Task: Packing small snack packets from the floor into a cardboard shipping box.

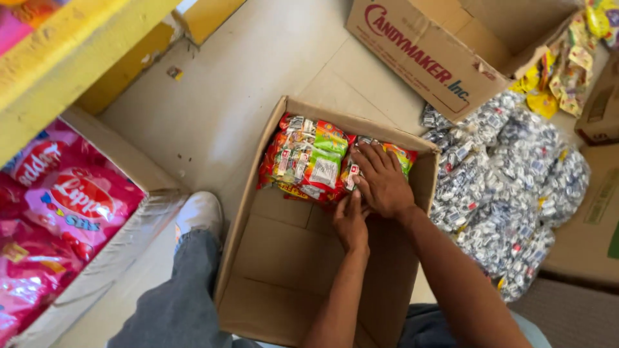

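Hands (380, 183) on packets (303, 158); box (271, 270)

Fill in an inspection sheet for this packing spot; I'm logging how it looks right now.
Surface: pale floor.
Job's things: open cardboard box holding colourful snack packs at its far end.
Clutter: silver-wrapped candy bags, pink bags, yellow packets, printed carton.
Hands: left hand and right hand press on a pack inside the box.
Cables: nothing seen.
Surroundings: yellow shelf, white shoe.
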